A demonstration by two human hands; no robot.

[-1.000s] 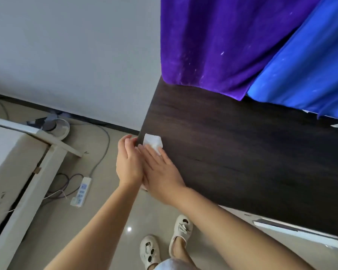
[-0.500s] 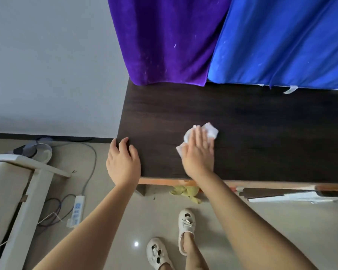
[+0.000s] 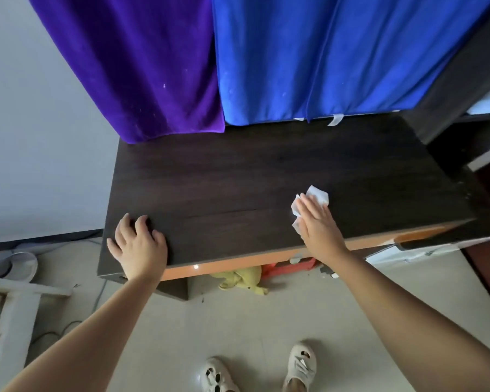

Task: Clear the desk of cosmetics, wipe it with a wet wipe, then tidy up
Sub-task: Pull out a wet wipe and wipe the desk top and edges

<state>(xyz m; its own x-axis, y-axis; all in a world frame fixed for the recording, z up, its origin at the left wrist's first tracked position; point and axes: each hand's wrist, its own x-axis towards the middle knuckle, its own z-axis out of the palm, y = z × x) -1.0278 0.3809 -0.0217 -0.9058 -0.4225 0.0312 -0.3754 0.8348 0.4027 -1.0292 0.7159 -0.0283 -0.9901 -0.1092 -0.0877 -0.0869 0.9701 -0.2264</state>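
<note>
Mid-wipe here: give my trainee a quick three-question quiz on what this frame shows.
1. True or false: the wet wipe lies under the right hand.
2. Which hand rests on the desk near its left front corner?
A. left hand
B. right hand
C. neither
3. Fill in: behind the desk, the cloth hanging beside the purple cloth is coloured ____.

Key: 1 true; 2 A; 3 blue.
</note>
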